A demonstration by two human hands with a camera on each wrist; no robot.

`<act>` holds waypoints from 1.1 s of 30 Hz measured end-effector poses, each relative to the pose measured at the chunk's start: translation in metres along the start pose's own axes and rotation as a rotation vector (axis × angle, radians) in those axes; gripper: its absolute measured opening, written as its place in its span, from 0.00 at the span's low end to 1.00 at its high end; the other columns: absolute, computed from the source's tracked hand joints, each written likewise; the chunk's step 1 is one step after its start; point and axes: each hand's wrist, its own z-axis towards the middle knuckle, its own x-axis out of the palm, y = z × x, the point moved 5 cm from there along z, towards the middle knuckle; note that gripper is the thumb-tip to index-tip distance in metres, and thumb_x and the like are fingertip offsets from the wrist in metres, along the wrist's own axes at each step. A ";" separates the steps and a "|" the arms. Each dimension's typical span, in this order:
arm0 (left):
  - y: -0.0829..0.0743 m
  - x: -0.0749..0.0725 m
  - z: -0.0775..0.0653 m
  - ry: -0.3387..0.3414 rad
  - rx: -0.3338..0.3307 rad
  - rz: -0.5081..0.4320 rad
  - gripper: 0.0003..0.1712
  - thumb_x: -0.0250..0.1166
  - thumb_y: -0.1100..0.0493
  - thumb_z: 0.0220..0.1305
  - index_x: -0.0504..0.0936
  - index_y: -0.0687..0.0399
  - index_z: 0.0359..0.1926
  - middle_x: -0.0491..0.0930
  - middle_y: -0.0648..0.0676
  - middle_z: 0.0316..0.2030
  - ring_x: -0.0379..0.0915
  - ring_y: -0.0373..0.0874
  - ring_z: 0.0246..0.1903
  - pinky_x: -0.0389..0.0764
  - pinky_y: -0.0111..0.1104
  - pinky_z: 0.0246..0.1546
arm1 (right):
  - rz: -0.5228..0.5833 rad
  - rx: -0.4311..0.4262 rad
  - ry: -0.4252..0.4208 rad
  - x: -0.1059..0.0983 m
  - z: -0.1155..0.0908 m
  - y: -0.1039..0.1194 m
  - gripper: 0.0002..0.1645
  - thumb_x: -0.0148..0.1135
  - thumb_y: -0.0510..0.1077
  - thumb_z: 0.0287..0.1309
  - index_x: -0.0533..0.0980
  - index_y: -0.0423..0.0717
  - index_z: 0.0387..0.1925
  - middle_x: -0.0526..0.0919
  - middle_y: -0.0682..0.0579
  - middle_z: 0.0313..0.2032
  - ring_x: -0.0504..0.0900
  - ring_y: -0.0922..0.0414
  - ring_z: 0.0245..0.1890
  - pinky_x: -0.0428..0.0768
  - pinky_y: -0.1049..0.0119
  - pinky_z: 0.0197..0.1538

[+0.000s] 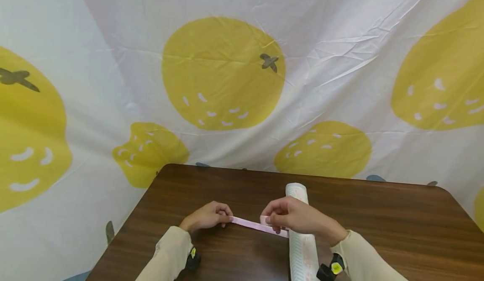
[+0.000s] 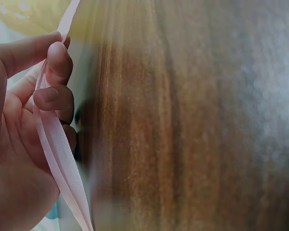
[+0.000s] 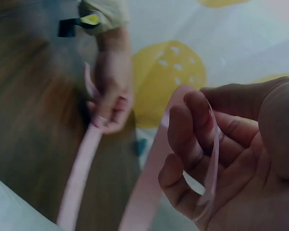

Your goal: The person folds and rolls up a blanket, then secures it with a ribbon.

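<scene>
Nearest are the two pale sleeves, left [image 1: 168,249] and right [image 1: 368,256], and the near end of a white patterned roll [image 1: 303,253], which lies on the table with its long axis running away from the person. The right hand [image 1: 302,219] is over the roll, much nearer to it than the left hand [image 1: 207,217], which sits well off to its left.

A pink ribbon [image 1: 251,224] runs sideways between the left fingers and the roll's left edge, roughly square to the roll; whether it passes underneath cannot be told. The left thumb and forefinger pinch it closed, its tail hanging past the palm. The right thumb and forefinger also pinch ribbon, the other fingers loosely bent.

The ribbon looks narrow, flat and finely woven. Farther off are the dark wooden table [image 1: 378,214] and a fruit-printed cloth [image 1: 124,16].
</scene>
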 end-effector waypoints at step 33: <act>0.001 0.001 0.000 -0.011 0.016 -0.025 0.07 0.65 0.59 0.66 0.83 0.59 0.35 0.75 0.48 0.20 0.68 0.40 0.22 0.65 0.27 0.24 | -0.129 0.131 0.061 0.073 0.010 -0.053 0.06 0.60 0.35 0.60 0.82 0.37 0.36 0.78 0.59 0.18 0.74 0.68 0.18 0.72 0.75 0.24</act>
